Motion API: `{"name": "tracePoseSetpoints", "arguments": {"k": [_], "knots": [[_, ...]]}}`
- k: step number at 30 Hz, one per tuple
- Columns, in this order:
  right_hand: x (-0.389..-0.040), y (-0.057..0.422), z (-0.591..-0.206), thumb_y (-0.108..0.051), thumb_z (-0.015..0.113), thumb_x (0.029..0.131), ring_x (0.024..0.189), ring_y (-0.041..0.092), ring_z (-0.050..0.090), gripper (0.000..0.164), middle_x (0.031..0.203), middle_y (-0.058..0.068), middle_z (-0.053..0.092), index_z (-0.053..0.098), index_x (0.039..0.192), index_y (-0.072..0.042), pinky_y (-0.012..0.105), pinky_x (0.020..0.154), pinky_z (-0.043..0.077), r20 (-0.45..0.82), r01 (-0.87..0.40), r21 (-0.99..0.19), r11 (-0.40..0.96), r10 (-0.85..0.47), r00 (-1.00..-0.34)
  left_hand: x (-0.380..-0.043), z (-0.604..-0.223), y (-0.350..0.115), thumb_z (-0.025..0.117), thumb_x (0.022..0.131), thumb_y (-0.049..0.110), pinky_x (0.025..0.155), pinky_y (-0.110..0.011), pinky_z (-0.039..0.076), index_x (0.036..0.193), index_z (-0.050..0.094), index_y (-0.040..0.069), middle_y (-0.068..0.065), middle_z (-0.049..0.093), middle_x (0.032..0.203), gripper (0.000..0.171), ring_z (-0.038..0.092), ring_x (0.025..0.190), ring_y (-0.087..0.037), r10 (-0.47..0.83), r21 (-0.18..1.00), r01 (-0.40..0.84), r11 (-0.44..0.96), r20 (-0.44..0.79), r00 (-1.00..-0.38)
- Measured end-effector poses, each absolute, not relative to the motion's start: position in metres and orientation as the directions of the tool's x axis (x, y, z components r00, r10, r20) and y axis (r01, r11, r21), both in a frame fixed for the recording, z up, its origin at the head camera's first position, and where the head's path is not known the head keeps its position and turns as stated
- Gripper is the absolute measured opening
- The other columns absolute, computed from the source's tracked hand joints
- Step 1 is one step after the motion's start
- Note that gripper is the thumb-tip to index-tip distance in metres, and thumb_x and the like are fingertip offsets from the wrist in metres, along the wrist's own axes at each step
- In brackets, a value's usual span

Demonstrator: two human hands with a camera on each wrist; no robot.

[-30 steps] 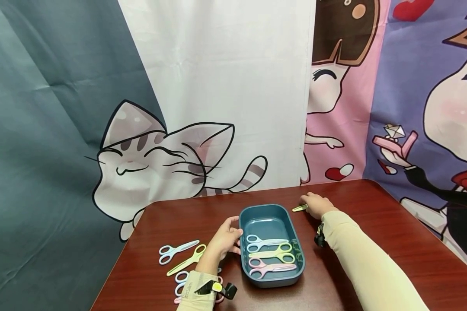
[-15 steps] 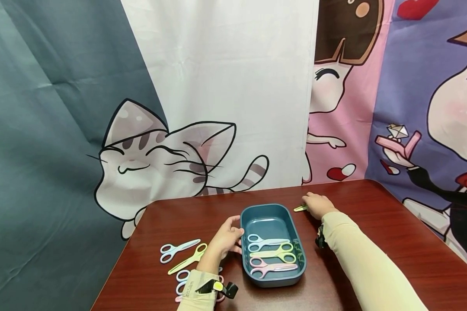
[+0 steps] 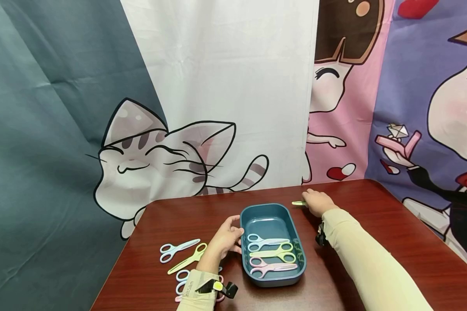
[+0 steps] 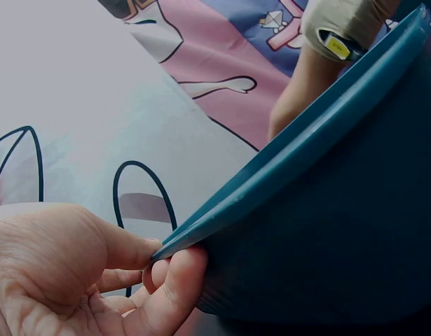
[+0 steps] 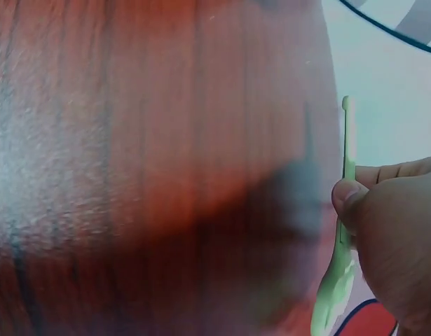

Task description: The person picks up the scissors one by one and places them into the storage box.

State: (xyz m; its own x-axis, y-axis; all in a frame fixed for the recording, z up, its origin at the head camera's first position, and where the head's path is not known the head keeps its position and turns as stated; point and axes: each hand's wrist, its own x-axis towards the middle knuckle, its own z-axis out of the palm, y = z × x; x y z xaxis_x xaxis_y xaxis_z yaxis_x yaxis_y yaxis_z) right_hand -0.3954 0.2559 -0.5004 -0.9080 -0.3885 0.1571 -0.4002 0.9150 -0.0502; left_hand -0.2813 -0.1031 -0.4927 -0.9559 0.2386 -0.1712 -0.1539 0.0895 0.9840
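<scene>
My left hand [image 3: 227, 237] holds the left rim of a dark blue box [image 3: 302, 259], thumb and fingers at its edge in the left wrist view. Inside the box lie light blue scissors [image 3: 274, 242], yellow-green scissors [image 3: 268, 254] and pink scissors [image 3: 276, 268], side by side in its near half. Beyond the box to the right, my right hand [image 3: 318, 203] pinches another pair of yellow-green scissors [image 5: 333, 283] between thumb and fingers. The right wrist view shows this pair edge-on; in the head view the hand covers most of it.
Left of the box, light blue scissors [image 3: 180, 247] and yellow-green scissors [image 3: 187, 262] lie on the brown table [image 3: 140, 268]. Further blue and pink handles are partly hidden under the left forearm. A printed curtain [image 3: 218, 65] hangs behind the table's far edge.
The yellow-green scissors in my right hand have risen slightly and turned more level during the last half second. The left hand and box stay in place.
</scene>
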Motion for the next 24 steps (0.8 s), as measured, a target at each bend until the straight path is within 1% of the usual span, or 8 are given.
{"name": "tracePoseSetpoints", "arguments": {"k": [4, 8, 14, 19, 24], "knots": [[-0.395, 0.249, -0.486, -0.004, 0.067, 0.089, 0.079, 0.028, 0.061, 0.009, 0.086, 0.008, 0.055, 0.059, 0.09, -0.01, 0.049, 0.074, 0.054, 0.173, -0.417, -0.019, 0.909, -0.408, -0.896, -0.281, -0.493, -0.102, 0.053, 0.102, 0.005, 0.043, -0.026, 0.054, 0.152, 0.035, 0.009, -0.018, 0.058, 0.098, 0.054, 0.052, 0.06, -0.015, 0.237, 0.984, -0.152, 0.09, -0.169, -0.957], [-0.39, 0.235, -0.464, -0.002, 0.069, 0.088, 0.084, 0.026, 0.062, 0.011, 0.088, 0.006, 0.058, 0.063, 0.093, -0.01, 0.048, 0.077, 0.054, 0.177, -0.441, -0.016, 0.897, -0.431, -0.885, -0.282, -0.493, -0.103, 0.053, 0.102, 0.004, 0.044, -0.027, 0.054, 0.152, 0.034, 0.008, -0.019, 0.057, 0.098, 0.054, 0.052, 0.061, -0.016, 0.234, 0.984, -0.153, 0.088, -0.169, -0.957], [-0.386, 0.212, -0.441, -0.003, 0.073, 0.088, 0.086, 0.025, 0.063, 0.012, 0.088, 0.005, 0.06, 0.066, 0.096, -0.008, 0.048, 0.079, 0.056, 0.22, -0.5, 0.026, 0.866, -0.493, -0.842, -0.283, -0.493, -0.104, 0.053, 0.101, 0.003, 0.044, -0.027, 0.054, 0.153, 0.033, 0.008, -0.023, 0.057, 0.1, 0.055, 0.051, 0.06, -0.015, 0.23, 0.984, -0.153, 0.09, -0.17, -0.958], [-0.38, 0.193, -0.43, -0.006, 0.073, 0.089, 0.087, 0.025, 0.064, 0.01, 0.089, 0.005, 0.061, 0.067, 0.096, -0.009, 0.051, 0.083, 0.055, 0.229, -0.527, 0.051, 0.848, -0.524, -0.821, -0.283, -0.494, -0.103, 0.052, 0.102, 0.003, 0.043, -0.027, 0.054, 0.153, 0.034, 0.008, -0.023, 0.057, 0.1, 0.054, 0.051, 0.06, -0.015, 0.224, 0.983, -0.158, 0.093, -0.175, -0.959], [-0.372, 0.176, -0.422, -0.013, 0.075, 0.09, 0.088, 0.023, 0.064, 0.01, 0.089, 0.003, 0.06, 0.067, 0.097, -0.01, 0.048, 0.08, 0.054, 0.221, -0.557, 0.068, 0.828, -0.557, -0.801, -0.281, -0.493, -0.102, 0.053, 0.102, 0.003, 0.044, -0.027, 0.054, 0.152, 0.034, 0.009, -0.023, 0.057, 0.1, 0.054, 0.051, 0.06, -0.015, 0.222, 0.983, -0.158, 0.098, -0.176, -0.959]]}}
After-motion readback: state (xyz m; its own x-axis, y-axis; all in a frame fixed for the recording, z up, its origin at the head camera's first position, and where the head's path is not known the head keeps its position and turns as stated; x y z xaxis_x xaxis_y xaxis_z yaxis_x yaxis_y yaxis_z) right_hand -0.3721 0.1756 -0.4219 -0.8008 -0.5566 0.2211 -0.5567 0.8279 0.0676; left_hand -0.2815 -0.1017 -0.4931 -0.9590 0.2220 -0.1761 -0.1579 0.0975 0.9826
